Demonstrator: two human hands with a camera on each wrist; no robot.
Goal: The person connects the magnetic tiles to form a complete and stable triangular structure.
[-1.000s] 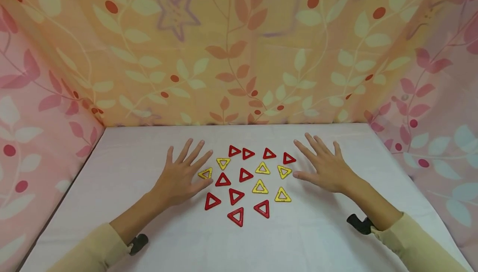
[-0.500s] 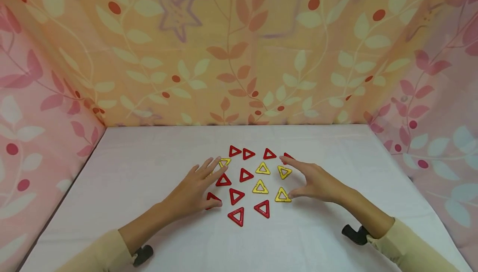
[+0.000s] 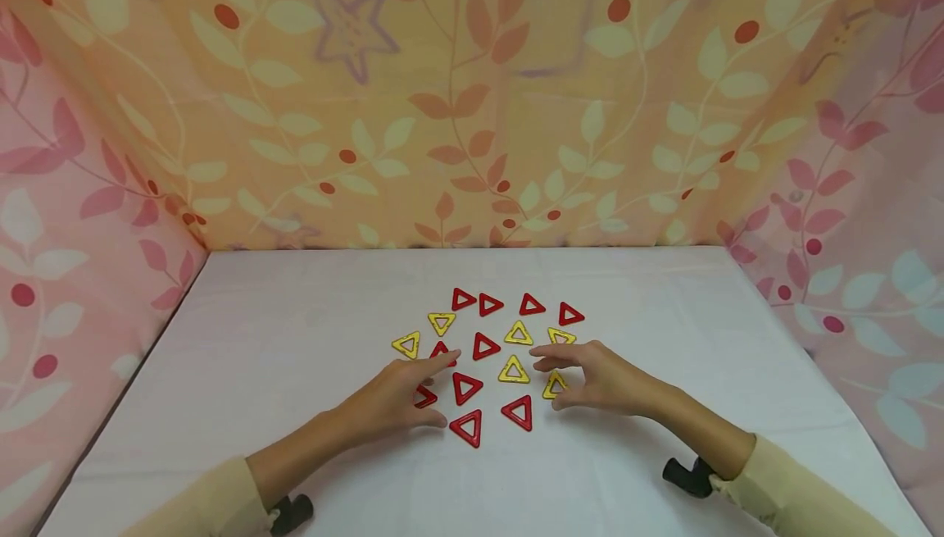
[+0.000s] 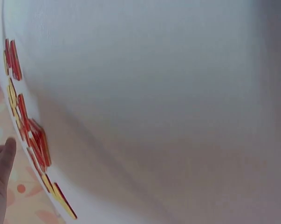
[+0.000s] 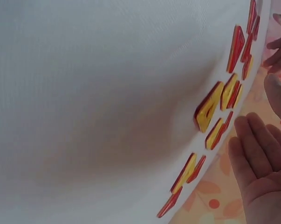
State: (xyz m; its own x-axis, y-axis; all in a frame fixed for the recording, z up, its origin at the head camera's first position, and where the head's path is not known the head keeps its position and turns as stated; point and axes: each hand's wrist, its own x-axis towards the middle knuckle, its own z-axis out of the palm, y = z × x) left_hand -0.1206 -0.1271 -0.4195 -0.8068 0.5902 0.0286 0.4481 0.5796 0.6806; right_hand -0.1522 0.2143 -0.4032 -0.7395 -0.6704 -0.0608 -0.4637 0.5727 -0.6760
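Note:
Several flat, hollow triangles in red and yellow lie spread over the white table. My left hand hovers over the left side of the group, thumb and fingers apart. Its index finger overlaps one red triangle, and another red triangle is partly hidden beneath the hand. On the other side, my right hand has loosely bent fingers and holds nothing. It partly covers a yellow triangle. Between the hands lies another yellow triangle. In the right wrist view, the fingers are above the tabletop, apart from the triangles.
A white cloth covers the table. Patterned fabric rises behind it and on both sides. Further red triangles, including one red triangle near the front and another red triangle at the back right, surround the hands.
Both hands have moved inward and toward the front, from spread flat beside the triangles to hovering over them with fingers more bent. The triangles have stayed in place.

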